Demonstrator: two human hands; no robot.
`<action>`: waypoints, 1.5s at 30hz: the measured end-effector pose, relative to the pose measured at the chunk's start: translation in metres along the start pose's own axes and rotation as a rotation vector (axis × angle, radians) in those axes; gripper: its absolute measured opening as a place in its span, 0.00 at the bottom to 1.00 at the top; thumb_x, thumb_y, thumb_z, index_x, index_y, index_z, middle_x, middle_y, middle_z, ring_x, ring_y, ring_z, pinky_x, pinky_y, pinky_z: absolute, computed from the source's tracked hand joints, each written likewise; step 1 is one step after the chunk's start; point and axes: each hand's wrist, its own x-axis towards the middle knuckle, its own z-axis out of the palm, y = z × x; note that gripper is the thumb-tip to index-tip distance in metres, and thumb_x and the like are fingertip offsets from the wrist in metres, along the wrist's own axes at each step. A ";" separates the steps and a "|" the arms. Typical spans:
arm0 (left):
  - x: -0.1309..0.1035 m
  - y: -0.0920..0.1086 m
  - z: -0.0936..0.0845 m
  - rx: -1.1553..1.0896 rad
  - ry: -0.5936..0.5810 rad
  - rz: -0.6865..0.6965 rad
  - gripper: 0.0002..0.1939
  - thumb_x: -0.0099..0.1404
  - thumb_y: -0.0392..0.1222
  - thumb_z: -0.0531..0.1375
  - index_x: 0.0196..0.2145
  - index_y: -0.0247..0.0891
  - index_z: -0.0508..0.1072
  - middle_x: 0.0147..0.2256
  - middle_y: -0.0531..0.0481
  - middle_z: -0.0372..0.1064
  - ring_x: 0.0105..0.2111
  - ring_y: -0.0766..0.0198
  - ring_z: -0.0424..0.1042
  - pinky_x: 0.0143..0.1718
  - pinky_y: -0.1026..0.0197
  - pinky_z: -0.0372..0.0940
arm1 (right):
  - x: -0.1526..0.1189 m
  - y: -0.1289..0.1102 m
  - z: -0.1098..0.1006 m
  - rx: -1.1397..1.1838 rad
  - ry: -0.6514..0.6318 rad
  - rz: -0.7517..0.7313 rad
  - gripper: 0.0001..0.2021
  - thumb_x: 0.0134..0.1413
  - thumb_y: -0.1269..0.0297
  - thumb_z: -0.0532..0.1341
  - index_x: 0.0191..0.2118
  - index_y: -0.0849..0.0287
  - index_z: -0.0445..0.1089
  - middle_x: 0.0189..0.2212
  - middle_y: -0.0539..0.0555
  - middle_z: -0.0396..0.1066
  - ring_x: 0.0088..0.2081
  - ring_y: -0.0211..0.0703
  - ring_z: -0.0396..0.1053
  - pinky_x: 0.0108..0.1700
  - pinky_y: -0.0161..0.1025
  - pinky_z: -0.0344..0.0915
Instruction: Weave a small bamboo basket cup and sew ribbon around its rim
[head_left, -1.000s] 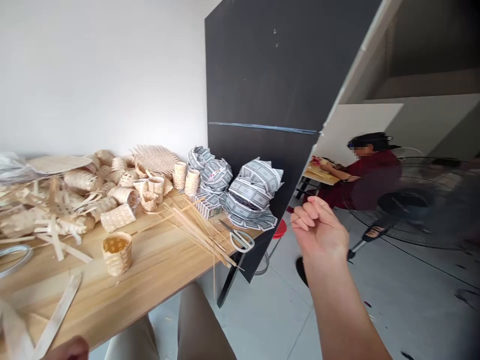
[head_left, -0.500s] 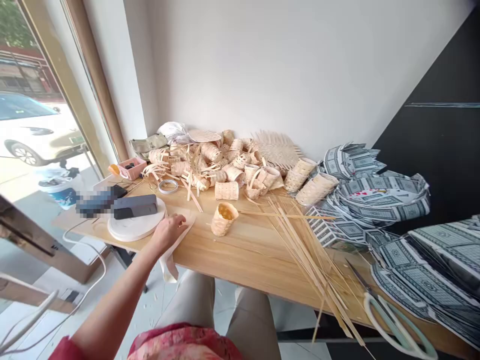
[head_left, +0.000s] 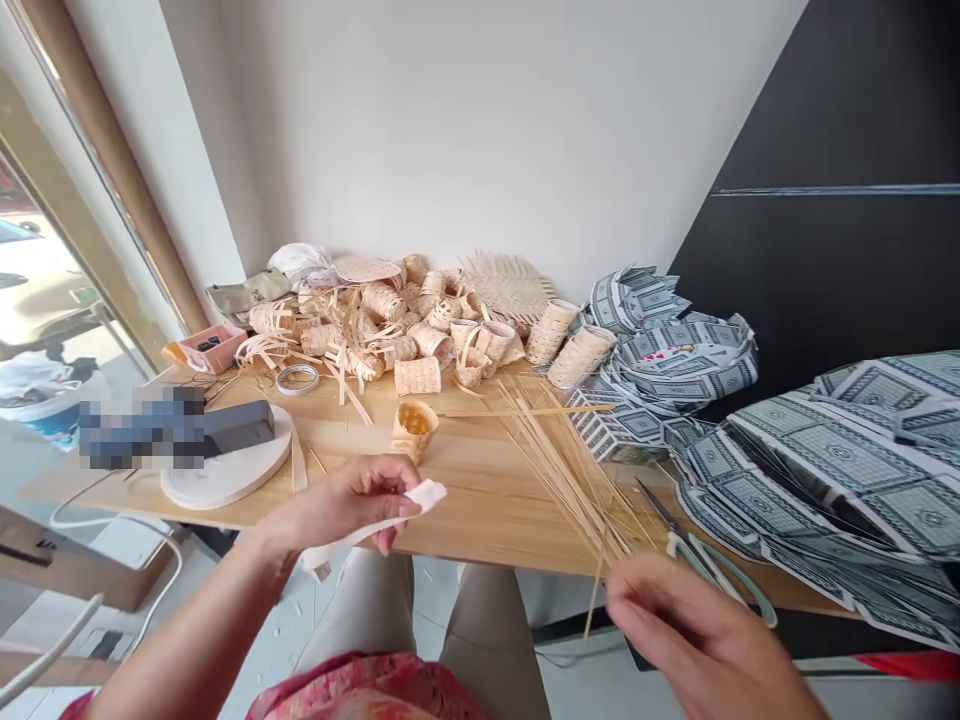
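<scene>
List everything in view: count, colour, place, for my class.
open basket: one, tan, table centre
woven baskets: many, pale, table back
fringed mat: one, pale, table back
thin strips: many, tan, right centre
scissors: one, pale handles, right
card bowls: several, grey patterned, right
tape roll: one, whitish, table left
box: one, pink, back left
plastic bag: one, white, back left
round board: one, white, front left
block: one, grey, on round board
bucket: one, white and blue, far left
table: one, brown, centre
panel: one, black, right
car: one, pale, outside left
held strip: one, white, centre
trouser legs: two, grey, below table
left grip: one, centre, pinching held strip
right grip: one, lower right, contents unclear
</scene>
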 end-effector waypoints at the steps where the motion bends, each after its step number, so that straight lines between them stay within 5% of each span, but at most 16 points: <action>1: 0.006 0.003 0.011 -0.030 -0.025 -0.006 0.14 0.57 0.51 0.57 0.27 0.37 0.62 0.17 0.58 0.56 0.16 0.73 0.56 0.18 0.69 0.53 | 0.011 -0.006 0.012 -0.005 -0.048 0.017 0.11 0.40 0.56 0.65 0.24 0.59 0.68 0.18 0.47 0.58 0.20 0.34 0.57 0.21 0.31 0.55; 4: 0.026 0.004 0.034 0.038 0.011 0.031 0.14 0.57 0.49 0.57 0.25 0.36 0.62 0.16 0.60 0.50 0.15 0.75 0.50 0.16 0.70 0.47 | 0.040 -0.021 0.045 -0.049 -0.182 0.068 0.16 0.40 0.56 0.64 0.37 0.58 0.70 0.17 0.44 0.54 0.21 0.33 0.54 0.23 0.31 0.53; 7: 0.038 0.000 0.040 0.184 0.097 0.133 0.11 0.58 0.45 0.56 0.24 0.34 0.64 0.18 0.58 0.54 0.19 0.74 0.52 0.20 0.69 0.48 | 0.056 -0.024 0.063 -0.081 -0.277 0.054 0.14 0.43 0.54 0.61 0.33 0.60 0.70 0.18 0.45 0.55 0.23 0.33 0.53 0.25 0.32 0.51; 13: 0.046 -0.013 0.031 0.307 0.271 0.223 0.09 0.59 0.41 0.56 0.24 0.34 0.68 0.21 0.55 0.57 0.22 0.72 0.56 0.21 0.69 0.52 | 0.073 -0.019 0.065 -0.103 -0.235 -0.010 0.11 0.46 0.57 0.57 0.24 0.60 0.66 0.20 0.47 0.59 0.24 0.34 0.54 0.27 0.32 0.51; 17: 0.057 -0.028 0.024 0.512 0.576 0.235 0.06 0.58 0.36 0.56 0.23 0.35 0.66 0.38 0.46 0.63 0.29 0.68 0.65 0.26 0.66 0.59 | 0.095 -0.019 0.069 -0.218 -0.221 -0.108 0.11 0.47 0.58 0.57 0.22 0.60 0.64 0.18 0.46 0.57 0.23 0.33 0.52 0.25 0.32 0.48; 20: 0.068 -0.043 0.021 0.584 0.663 0.223 0.06 0.59 0.34 0.54 0.24 0.36 0.62 0.48 0.44 0.60 0.34 0.65 0.68 0.28 0.63 0.62 | 0.114 -0.014 0.076 -0.282 -0.211 -0.187 0.11 0.47 0.58 0.58 0.22 0.60 0.63 0.18 0.45 0.57 0.22 0.33 0.52 0.25 0.32 0.48; 22: 0.074 -0.051 0.019 0.619 0.685 0.245 0.06 0.59 0.33 0.53 0.25 0.37 0.61 0.46 0.45 0.63 0.35 0.64 0.68 0.30 0.62 0.63 | 0.126 -0.010 0.081 -0.286 -0.231 -0.216 0.11 0.47 0.59 0.58 0.22 0.60 0.63 0.18 0.46 0.58 0.23 0.33 0.53 0.25 0.32 0.49; 28: 0.074 -0.052 0.008 0.687 0.639 0.196 0.06 0.59 0.35 0.52 0.24 0.38 0.61 0.24 0.54 0.62 0.25 0.67 0.62 0.27 0.65 0.57 | 0.150 -0.003 0.086 -0.320 -0.326 -0.237 0.08 0.47 0.63 0.55 0.24 0.61 0.66 0.18 0.46 0.58 0.23 0.33 0.54 0.26 0.32 0.50; 39: 0.067 -0.044 -0.026 0.359 0.420 0.161 0.10 0.60 0.45 0.52 0.26 0.37 0.60 0.21 0.57 0.55 0.22 0.71 0.55 0.24 0.68 0.52 | 0.159 0.011 0.097 -0.322 -0.315 -0.204 0.09 0.46 0.61 0.56 0.23 0.60 0.66 0.18 0.45 0.57 0.22 0.33 0.52 0.25 0.32 0.48; 45: 0.070 -0.045 -0.032 0.412 0.357 0.227 0.10 0.62 0.45 0.50 0.27 0.36 0.61 0.24 0.55 0.57 0.25 0.70 0.57 0.27 0.67 0.54 | 0.159 0.015 0.095 -0.319 -0.338 -0.229 0.09 0.48 0.63 0.54 0.22 0.60 0.64 0.19 0.45 0.58 0.23 0.33 0.53 0.26 0.32 0.49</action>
